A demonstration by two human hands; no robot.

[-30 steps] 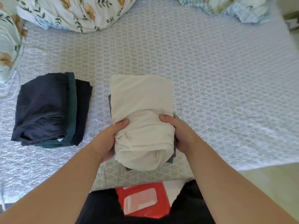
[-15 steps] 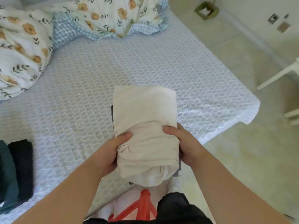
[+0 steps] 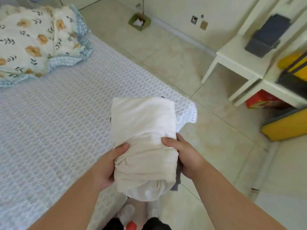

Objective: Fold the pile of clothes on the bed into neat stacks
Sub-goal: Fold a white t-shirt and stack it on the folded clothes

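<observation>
A folded stack of clothes (image 3: 142,127), cream-white on top with grey cloth showing underneath, is lifted off the bed (image 3: 49,122) and hangs over its right corner. My left hand (image 3: 106,165) grips the stack's near left side, thumb on top. My right hand (image 3: 184,155) grips the near right side, thumb pressing into the cream fabric. The dark folded stack on the bed is out of view.
A floral quilt (image 3: 33,42) lies bunched at the bed's far left. Tiled floor (image 3: 166,52) spreads to the right. White shelving (image 3: 240,63) stands at right with a dark box (image 3: 265,35), yellow items (image 3: 285,125) and a red box (image 3: 259,101). A small green bin (image 3: 139,22) sits by the wall.
The view has swung right, away from the bed toward the floor and shelving. Both hands keep their grip on the stack, which has come off the bed. The dark stack left the view.
</observation>
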